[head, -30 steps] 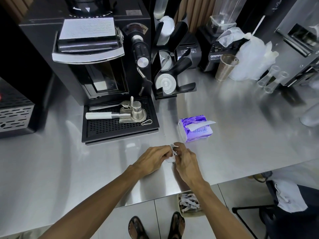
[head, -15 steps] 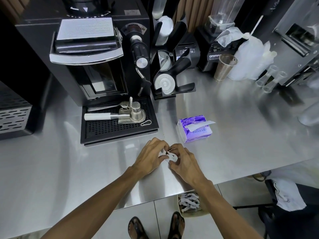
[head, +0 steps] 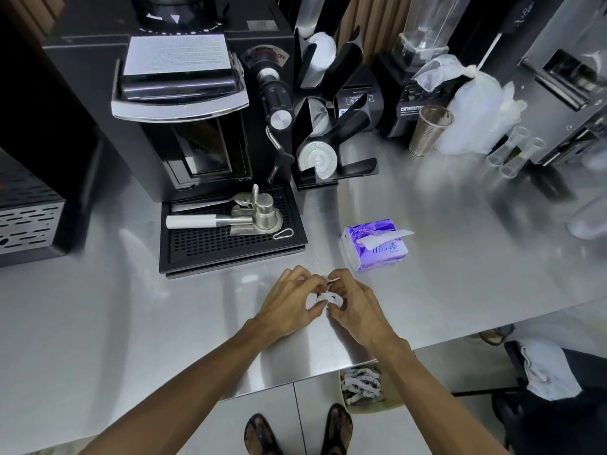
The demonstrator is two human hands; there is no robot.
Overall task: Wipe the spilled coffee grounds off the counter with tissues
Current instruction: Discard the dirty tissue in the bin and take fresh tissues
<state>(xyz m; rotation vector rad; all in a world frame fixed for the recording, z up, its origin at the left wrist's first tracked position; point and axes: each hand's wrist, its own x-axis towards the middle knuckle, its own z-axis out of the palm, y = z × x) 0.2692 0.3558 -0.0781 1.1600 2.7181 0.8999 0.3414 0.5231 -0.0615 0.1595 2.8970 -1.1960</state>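
Note:
A crumpled white tissue (head: 323,298) sits between my two hands just above the steel counter (head: 460,274). My left hand (head: 290,302) and my right hand (head: 353,303) both pinch it with curled fingers, fingertips meeting over it. A few dark coffee specks (head: 317,257) lie on the counter just beyond my hands. A purple tissue pack (head: 374,244) with one sheet sticking out stands to the right, a hand's width past my right hand.
A black drip tray (head: 230,247) with a portafilter stands left of the specks, under the grinder (head: 184,103). A lid holder, blender, metal cup (head: 430,131) and plastic bags line the back. A bin with used tissues (head: 361,385) sits on the floor below the counter edge.
Both hands have closed in on the tissue and bunched it into a tighter wad. They stay in about the same spot on the counter.

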